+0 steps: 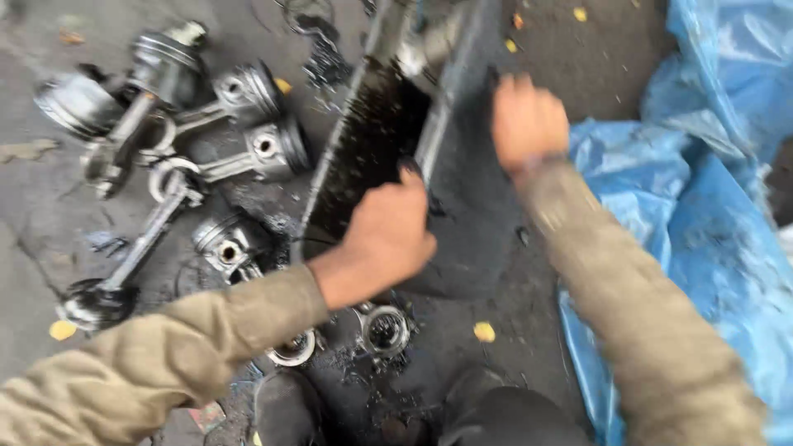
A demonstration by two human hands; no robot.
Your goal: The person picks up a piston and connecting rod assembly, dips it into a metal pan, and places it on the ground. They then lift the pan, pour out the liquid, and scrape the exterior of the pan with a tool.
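A long, black, oily metal pan (pixel 462 190) stands tilted on the ground in the middle of the head view, its dark inside facing left. My left hand (pixel 388 235) grips its near lower rim. My right hand (pixel 527 122) holds the pan's right outer side higher up. Both arms wear olive-brown sleeves. The picture is blurred with motion. Several engine pistons with connecting rods (pixel 239 140) lie to the left of the pan.
A crumpled blue plastic sheet (pixel 710 206) covers the ground on the right. Two metal rings (pixel 386 329) lie in dark oily grime by my dark shoes (pixel 289 409) at the bottom. Yellow leaf scraps (pixel 484 332) dot the grey, oil-stained ground.
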